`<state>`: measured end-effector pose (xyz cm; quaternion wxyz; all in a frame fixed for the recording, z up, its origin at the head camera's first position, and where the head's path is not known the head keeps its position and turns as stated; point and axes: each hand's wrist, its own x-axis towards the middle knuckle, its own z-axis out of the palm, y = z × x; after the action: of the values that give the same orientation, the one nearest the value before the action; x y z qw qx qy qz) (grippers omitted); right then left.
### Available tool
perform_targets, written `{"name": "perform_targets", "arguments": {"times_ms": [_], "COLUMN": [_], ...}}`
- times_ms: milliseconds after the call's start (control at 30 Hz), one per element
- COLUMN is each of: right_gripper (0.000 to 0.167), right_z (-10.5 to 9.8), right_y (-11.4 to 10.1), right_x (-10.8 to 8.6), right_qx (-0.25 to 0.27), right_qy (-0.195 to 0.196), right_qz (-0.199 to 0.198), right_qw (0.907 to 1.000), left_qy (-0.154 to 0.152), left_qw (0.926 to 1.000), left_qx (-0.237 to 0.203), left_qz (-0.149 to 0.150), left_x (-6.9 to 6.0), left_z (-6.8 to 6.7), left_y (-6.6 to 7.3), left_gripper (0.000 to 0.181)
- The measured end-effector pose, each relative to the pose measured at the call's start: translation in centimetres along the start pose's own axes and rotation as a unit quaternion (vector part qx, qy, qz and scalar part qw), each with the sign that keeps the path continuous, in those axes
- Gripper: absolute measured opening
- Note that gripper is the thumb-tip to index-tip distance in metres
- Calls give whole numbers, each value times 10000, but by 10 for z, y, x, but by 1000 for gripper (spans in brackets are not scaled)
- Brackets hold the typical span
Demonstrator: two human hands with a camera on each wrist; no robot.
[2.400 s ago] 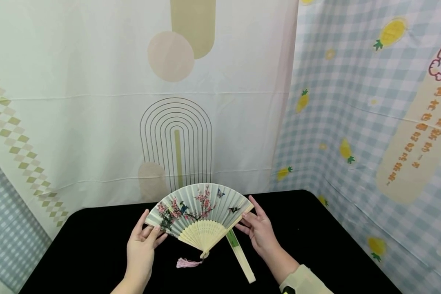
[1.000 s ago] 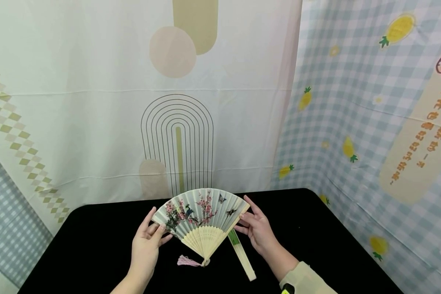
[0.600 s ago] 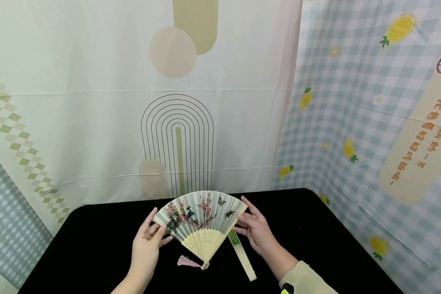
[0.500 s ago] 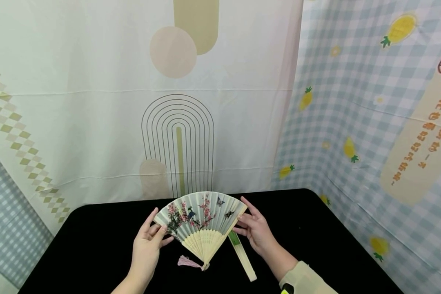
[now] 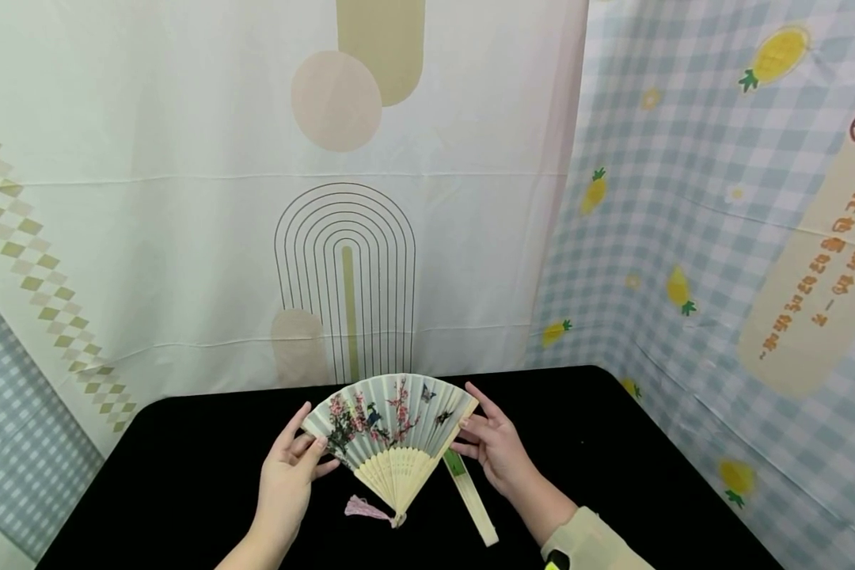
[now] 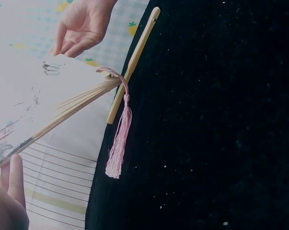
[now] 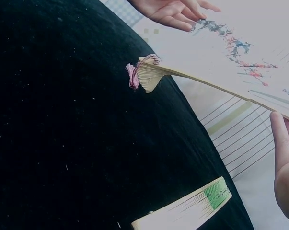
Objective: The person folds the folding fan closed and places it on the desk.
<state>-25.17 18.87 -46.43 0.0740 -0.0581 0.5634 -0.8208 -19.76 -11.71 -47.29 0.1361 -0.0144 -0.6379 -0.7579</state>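
Observation:
A folding fan (image 5: 395,419) is spread wide above the black table, its pale leaf printed with pink blossoms, a bird and butterflies. My left hand (image 5: 285,479) pinches its left outer edge between thumb and fingers. At the opposite edge, my right hand (image 5: 499,447) grips the end rib the same way. From the pivot at the bottom hangs a pink tassel (image 6: 119,143). A second folding fan (image 7: 187,206), folded up, with a patch of green on its leaf, lies on the table below my right hand; in the head view its upper end is hidden behind the spread fan.
The black-covered table (image 5: 207,467) has a rounded far edge. Behind it hangs a pale curtain (image 5: 185,237) with printed arches and circles. A blue checked curtain (image 5: 655,237) with pineapples borders the right side.
The spread fan has come down slightly and its left edge has moved inward with my left hand, so it spans a narrower arc. The folded fan has stayed put on the table.

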Motion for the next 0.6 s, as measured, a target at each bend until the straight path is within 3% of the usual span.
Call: {"name": "perform_targets", "arguments": {"times_ms": [333,600], "right_gripper": [70,71], "right_z": [3,3], "right_y": [0,-1], "right_x": [-1,-2], "right_qx": [-7,-97], "right_qy": [109,-31], "right_qz": [48,34], "right_qw": [9999,9999], "left_qy": [-68,-186], "left_qw": [9999,9995], "left_qx": [50,262], "left_qz": [137,29], "left_x": [1,0], "left_z": [1,2], "left_y": [-1,2], "left_gripper": [61,61]}}
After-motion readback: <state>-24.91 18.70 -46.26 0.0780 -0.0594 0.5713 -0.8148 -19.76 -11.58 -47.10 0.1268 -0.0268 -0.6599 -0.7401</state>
